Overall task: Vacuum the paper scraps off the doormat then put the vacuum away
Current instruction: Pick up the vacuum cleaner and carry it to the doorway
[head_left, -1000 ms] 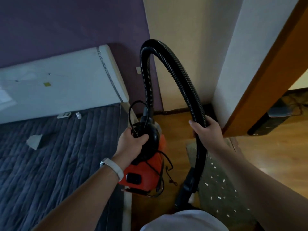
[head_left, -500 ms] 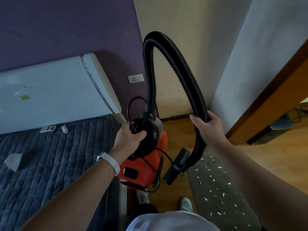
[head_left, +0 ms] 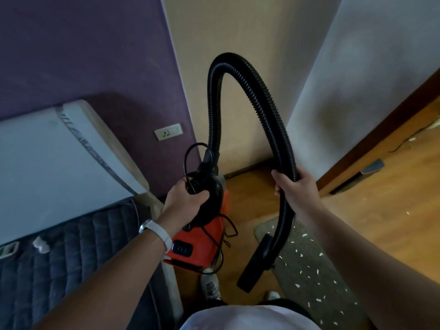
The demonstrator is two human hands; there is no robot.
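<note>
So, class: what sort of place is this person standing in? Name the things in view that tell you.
Most likely a bedroom at home, by its doorway: a quilted mattress against a purple wall, a wall socket, a wooden floor and a doormat strewn with paper scraps.

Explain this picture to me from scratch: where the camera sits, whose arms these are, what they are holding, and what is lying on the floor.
The camera is worn on a person's head and looks forward and down, so the two bare arms reaching into the picture are that person's own. The left hand, with a white band on its wrist, grips the black top handle of a small orange and black canister vacuum and holds it up off the floor. The right hand is closed around the ribbed black hose, which arches up from the vacuum and comes down to a black nozzle hanging just above the floor. Under the nozzle lies a grey doormat on the wooden floor, dotted with small white paper scraps, so vacuuming looks not yet done. On the left is a bed with a dark quilted cover.
</note>
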